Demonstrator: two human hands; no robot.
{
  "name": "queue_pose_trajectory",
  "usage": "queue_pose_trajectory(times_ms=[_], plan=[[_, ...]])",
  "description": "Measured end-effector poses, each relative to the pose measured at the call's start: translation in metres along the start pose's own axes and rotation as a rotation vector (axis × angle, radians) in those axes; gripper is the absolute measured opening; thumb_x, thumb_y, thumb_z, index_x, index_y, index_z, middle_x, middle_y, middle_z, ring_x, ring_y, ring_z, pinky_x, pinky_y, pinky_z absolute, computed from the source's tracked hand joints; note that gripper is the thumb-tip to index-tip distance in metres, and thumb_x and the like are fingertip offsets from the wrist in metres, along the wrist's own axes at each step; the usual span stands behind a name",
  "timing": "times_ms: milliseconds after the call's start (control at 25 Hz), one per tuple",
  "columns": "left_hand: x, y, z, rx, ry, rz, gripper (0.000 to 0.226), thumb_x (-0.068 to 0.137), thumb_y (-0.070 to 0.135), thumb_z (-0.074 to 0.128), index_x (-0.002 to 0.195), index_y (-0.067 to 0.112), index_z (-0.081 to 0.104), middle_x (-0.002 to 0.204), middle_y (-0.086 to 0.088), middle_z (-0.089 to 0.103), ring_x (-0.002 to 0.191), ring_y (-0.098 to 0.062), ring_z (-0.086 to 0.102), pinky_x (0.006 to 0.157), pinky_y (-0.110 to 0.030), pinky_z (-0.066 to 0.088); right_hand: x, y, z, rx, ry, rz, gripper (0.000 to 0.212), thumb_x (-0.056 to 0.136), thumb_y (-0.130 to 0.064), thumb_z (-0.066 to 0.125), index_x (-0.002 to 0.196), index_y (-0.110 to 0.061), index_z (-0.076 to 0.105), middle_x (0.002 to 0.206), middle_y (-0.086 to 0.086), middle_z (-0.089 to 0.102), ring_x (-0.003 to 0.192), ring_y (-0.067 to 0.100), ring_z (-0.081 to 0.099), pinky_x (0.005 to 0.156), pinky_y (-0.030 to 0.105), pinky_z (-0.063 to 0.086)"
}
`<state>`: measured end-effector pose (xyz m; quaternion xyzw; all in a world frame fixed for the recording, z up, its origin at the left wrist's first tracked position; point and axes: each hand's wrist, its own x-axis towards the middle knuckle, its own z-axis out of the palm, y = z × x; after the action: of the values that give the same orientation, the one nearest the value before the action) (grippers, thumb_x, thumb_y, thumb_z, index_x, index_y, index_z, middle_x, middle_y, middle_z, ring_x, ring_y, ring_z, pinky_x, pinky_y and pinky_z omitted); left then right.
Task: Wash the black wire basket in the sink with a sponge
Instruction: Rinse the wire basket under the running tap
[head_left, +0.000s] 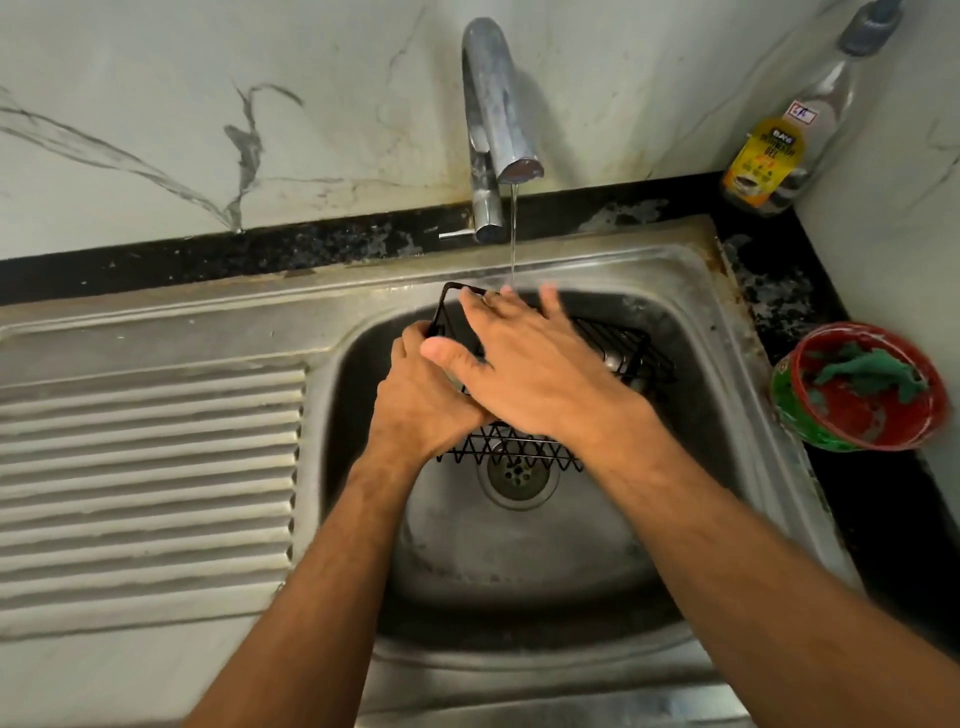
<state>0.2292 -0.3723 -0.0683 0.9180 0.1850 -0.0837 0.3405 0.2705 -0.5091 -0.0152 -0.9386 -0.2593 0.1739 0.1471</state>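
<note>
Both hands on the black wire basket (613, 358) over the sink (519, 545): left hand (423, 400) grips its left end, right hand (540, 374) flat across it, long axis left-right under the tap stream (513, 234)

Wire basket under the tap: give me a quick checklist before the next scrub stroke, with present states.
1. Water running from tap: ok, a thin stream falls onto the fingers.
2. Black wire basket over the sink: ok.
3. Left hand gripping the basket's edge: ok.
4. Right hand on the basket: ok, fingers straight, laid flat.
5. Sponge in hand: cannot tell, none visible.
6. Green scrubber within reach: ok, lying in red tub at the right.
</note>
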Motion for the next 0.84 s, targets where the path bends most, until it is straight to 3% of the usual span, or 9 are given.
queue_pose_trajectory(times_ms=[120,240,320,440,560,680,760,840], plan=[[0.003,-0.005,-0.004,-0.073,0.09,-0.016,0.109,0.058,0.035,0.091,0.147,0.012,0.032,0.14,-0.004,0.046,0.123,-0.025,0.054,0.101,-0.036,0.049,0.005,0.019,-0.001,0.184,-0.028,-0.073,0.07,0.097,-0.069,0.016,0.158,-0.036,0.013,0.166,-0.006,0.012,0.153,0.015,0.006,0.124,0.052,0.003],[0.002,-0.013,-0.01,-0.117,0.149,-0.028,0.11,0.056,0.026,0.091,0.147,0.011,0.032,0.141,-0.004,0.046,0.124,-0.023,0.052,0.105,-0.035,0.047,0.007,0.043,0.001,0.173,-0.051,0.098,0.067,0.092,-0.076,0.015,0.155,-0.05,0.011,0.166,-0.011,0.005,0.154,0.024,0.002,0.12,0.06,-0.002],[-0.002,-0.016,-0.006,-0.145,0.162,-0.003,0.11,0.058,0.023,0.091,0.148,0.011,0.03,0.143,-0.002,0.043,0.124,-0.02,0.05,0.103,-0.032,0.046,0.009,0.029,0.005,0.149,-0.047,0.11,0.077,0.09,-0.078,0.011,0.157,-0.041,0.009,0.167,-0.005,0.001,0.154,0.025,-0.003,0.121,0.06,-0.004],[-0.007,-0.027,-0.001,-0.203,0.19,0.036,0.113,0.058,0.026,0.094,0.147,0.013,0.027,0.14,0.005,0.042,0.119,-0.013,0.05,0.097,-0.025,0.041,0.01,-0.009,0.011,0.071,0.03,-0.086,0.085,0.094,-0.073,0.015,0.16,-0.02,0.007,0.167,0.0,0.0,0.154,0.018,-0.006,0.124,0.051,-0.003],[-0.011,-0.035,-0.004,-0.31,0.266,0.036,0.11,0.052,0.026,0.091,0.143,0.018,0.029,0.135,0.001,0.051,0.118,-0.013,0.058,0.1,-0.034,0.053,0.01,0.001,0.001,0.002,0.14,-0.173,0.072,0.097,-0.069,0.016,0.158,-0.031,0.019,0.166,-0.006,0.012,0.153,0.014,0.009,0.124,0.051,0.001],[-0.014,-0.04,-0.013,-0.359,0.282,0.001,0.099,0.055,0.011,0.093,0.135,0.018,0.034,0.119,0.003,0.057,0.107,-0.01,0.062,0.092,-0.025,0.055,0.007,0.037,-0.003,-0.091,0.087,0.014,0.07,0.092,-0.075,0.005,0.156,-0.045,0.006,0.167,-0.009,0.005,0.154,0.017,0.002,0.122,0.056,-0.005],[-0.018,-0.041,-0.014,-0.374,0.284,-0.002,0.095,0.054,0.008,0.093,0.129,0.02,0.036,0.115,0.005,0.059,0.105,-0.01,0.063,0.089,-0.022,0.055,0.005,0.043,0.001,-0.074,0.061,0.098,0.074,0.089,-0.077,0.003,0.156,-0.045,0.003,0.168,-0.004,0.003,0.154,0.022,-0.001,0.122,0.057,-0.004],[-0.021,-0.043,-0.005,-0.442,0.289,0.007,0.099,0.056,0.001,0.091,0.136,0.013,0.035,0.12,-0.001,0.059,0.106,-0.011,0.064,0.085,-0.019,0.058,0.004,0.023,0.008,-0.127,0.076,0.096,0.083,0.086,-0.08,-0.001,0.158,-0.039,0.002,0.167,0.001,0.003,0.153,0.032,-0.004,0.118,0.064,-0.005]])
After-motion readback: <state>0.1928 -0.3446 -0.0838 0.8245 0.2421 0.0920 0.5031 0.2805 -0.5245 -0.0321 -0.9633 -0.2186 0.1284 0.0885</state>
